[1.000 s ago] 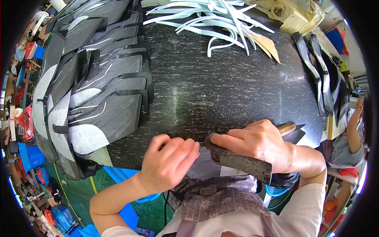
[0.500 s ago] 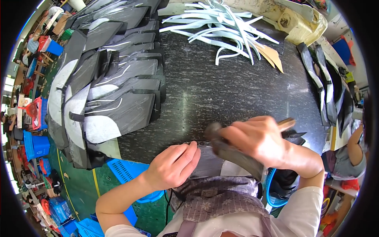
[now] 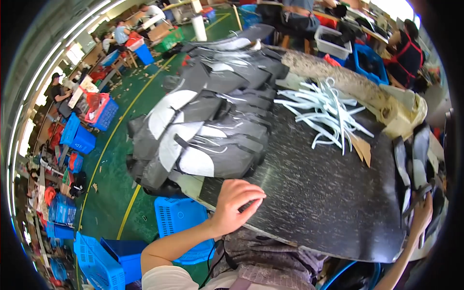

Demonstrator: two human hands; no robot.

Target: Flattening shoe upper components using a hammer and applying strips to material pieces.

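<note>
Left hand point(image 3: 237, 205) is empty, fingers curled, a narrow gap to the thumb, over the tabletop's point(image 3: 314, 208) near edge. Out at the right edge, the right hand point(image 3: 423, 215) is among the dark strips point(image 3: 420, 145); a dark piece crosses its fingers, grip impossible to tell. A careless tug could drag neighbouring strips off; a bump could spill the stacked black panels point(image 3: 237, 162) overhanging the left edge. No writing is legible.

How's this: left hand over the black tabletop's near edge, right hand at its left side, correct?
No: the head view shows the right hand at the right side of the black tabletop. The left hand is over its near edge.
</note>
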